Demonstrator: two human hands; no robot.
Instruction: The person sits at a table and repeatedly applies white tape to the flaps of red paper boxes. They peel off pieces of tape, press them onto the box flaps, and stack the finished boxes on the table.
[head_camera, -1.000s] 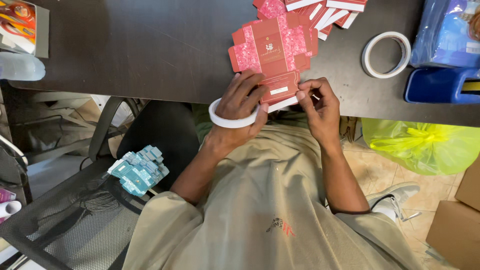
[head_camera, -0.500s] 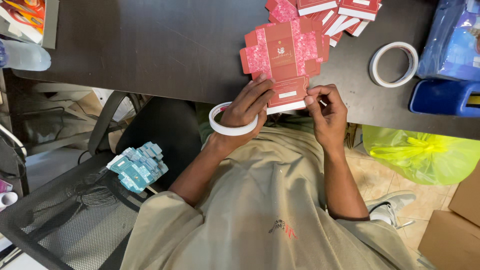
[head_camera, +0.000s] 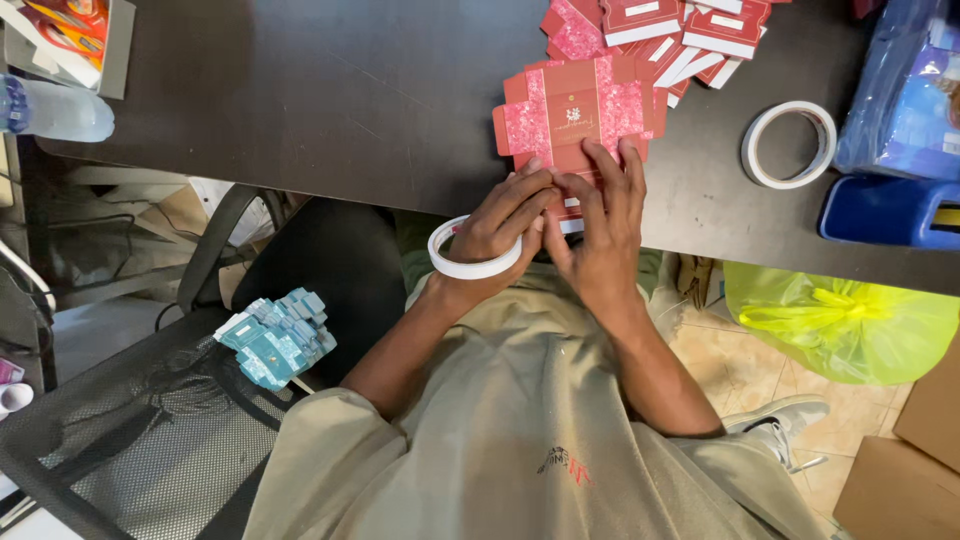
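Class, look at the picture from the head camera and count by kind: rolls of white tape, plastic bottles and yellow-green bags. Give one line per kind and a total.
Rolls of white tape: 2, one on the left hand, one lying on the dark table
Plastic bottles: 1
Yellow-green bags: 1
Total: 4
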